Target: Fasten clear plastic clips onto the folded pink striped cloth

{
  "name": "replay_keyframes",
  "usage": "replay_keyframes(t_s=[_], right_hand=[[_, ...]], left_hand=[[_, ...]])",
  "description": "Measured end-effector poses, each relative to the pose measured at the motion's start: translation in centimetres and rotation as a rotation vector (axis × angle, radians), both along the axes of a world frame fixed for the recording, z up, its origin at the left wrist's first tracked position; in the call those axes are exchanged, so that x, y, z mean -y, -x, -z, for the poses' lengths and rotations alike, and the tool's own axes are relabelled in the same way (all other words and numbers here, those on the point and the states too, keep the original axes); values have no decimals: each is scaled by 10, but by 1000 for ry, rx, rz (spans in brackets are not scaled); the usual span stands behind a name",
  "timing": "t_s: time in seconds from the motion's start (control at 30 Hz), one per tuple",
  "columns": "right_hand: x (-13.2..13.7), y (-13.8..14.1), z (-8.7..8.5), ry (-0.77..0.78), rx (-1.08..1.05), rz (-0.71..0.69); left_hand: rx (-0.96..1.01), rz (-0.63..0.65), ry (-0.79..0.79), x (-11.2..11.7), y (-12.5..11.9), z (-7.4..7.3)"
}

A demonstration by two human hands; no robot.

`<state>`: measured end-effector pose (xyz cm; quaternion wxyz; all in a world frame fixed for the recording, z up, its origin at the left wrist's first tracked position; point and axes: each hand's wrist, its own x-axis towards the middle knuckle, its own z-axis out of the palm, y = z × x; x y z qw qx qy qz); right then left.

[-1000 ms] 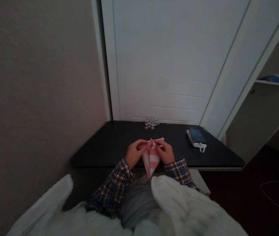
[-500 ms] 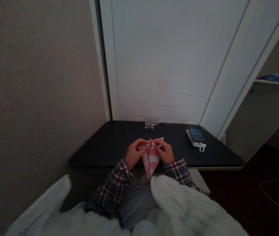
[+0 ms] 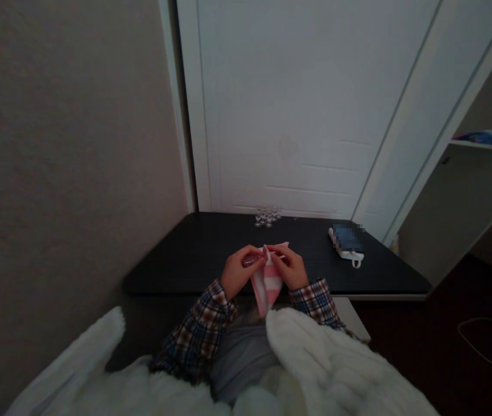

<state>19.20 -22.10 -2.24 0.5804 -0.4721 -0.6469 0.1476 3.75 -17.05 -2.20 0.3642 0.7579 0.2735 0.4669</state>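
A pink-and-white striped cloth (image 3: 274, 281) hangs from my pinched fingers in front of the table edge, its lower end pointing down toward my lap. My left hand (image 3: 238, 270) grips the cloth's left side at the top. A small shiny, see-through rounded thing (image 3: 251, 260) shows between its thumb and fingers; its kind is hard to make out. On the right side my right hand (image 3: 291, 268) is closed, pinching the cloth near the same bunched peak. The fingertips of both hands almost meet there and are partly hidden by the fabric.
Several small clear glass-like pieces (image 3: 267, 216) stand clustered at the back of the dark table (image 3: 176, 260). A white item with a blurred blue top (image 3: 346, 241) lies at the right. A white panelled door (image 3: 289, 104) rises behind; a wall (image 3: 77, 144) borders the left.
Both hands stay in nearly the same place. The bunched peak of the cloth has shifted slightly between the fingertips, and its hanging part has moved a little.
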Motion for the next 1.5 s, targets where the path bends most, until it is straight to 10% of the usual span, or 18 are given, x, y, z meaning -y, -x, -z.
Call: replay_keyframes(t_s=[1.5], right_hand=[[-5,2,0,135,145,23]], left_hand=[[-16,27,52,0,0,1]])
